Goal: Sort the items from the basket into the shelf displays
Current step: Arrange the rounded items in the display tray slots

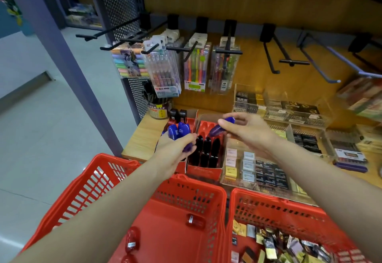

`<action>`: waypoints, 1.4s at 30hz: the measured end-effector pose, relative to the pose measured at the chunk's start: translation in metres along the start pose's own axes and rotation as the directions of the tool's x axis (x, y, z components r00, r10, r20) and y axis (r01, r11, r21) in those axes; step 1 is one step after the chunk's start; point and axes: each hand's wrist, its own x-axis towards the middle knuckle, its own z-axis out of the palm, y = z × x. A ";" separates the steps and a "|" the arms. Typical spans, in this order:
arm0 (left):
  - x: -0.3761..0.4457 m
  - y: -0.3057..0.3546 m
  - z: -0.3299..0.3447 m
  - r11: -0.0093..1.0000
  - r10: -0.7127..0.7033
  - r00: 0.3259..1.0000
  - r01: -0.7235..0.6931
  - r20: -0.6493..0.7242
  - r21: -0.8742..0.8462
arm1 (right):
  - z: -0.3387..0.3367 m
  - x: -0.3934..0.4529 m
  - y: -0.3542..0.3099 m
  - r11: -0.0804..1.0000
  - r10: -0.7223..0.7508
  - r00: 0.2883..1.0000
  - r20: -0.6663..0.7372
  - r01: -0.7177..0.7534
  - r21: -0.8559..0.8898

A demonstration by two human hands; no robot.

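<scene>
Blue items going into red display boxes on shelf.
L hand (175, 146) grips several blue items (178, 131); R hand (246, 130) pinches one blue item (219, 129) above the red display box (204, 171) w/ black ones. Red basket (171, 217) below holds red items (195, 221).

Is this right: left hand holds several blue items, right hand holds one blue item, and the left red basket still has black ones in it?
Not quite. In the head view the left red basket holds red items, not black. The left hand does hold several blue items; the right hand holds one blue item.
</scene>
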 end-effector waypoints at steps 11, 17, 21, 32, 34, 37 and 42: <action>0.033 -0.001 -0.014 0.703 0.151 0.963 -0.263 0.222 0.661 | 0.036 0.087 0.019 0.629 -0.053 0.999 -0.007 0.028 -0.777; 0.036 0.013 -0.019 0.267 0.141 0.876 -0.482 0.461 0.834 | 0.051 0.099 0.033 0.617 -0.073 0.996 -0.059 -0.001 -0.787; 0.039 0.009 -0.020 0.237 0.110 0.870 -0.493 0.481 0.837 | 0.052 0.104 0.029 0.626 0.030 0.999 0.009 -0.012 -0.780; 0.047 0.002 -0.024 0.334 0.242 0.863 -0.504 0.444 0.797 | 0.045 0.081 0.012 0.573 -0.081 0.986 0.146 0.166 -0.802; 0.047 0.003 -0.024 0.528 0.272 0.878 -0.478 0.394 0.702 | 0.034 0.063 0.006 0.829 -0.170 0.968 0.182 0.241 -0.504; 0.045 0.004 -0.015 0.732 0.258 0.884 -0.442 0.390 0.518 | 0.022 0.038 0.008 0.885 -0.133 0.928 0.348 0.269 -0.380; 0.043 -0.001 -0.009 0.745 0.209 0.866 -0.441 0.454 0.501 | 0.023 0.027 0.013 0.891 -0.217 0.944 0.248 0.296 -0.345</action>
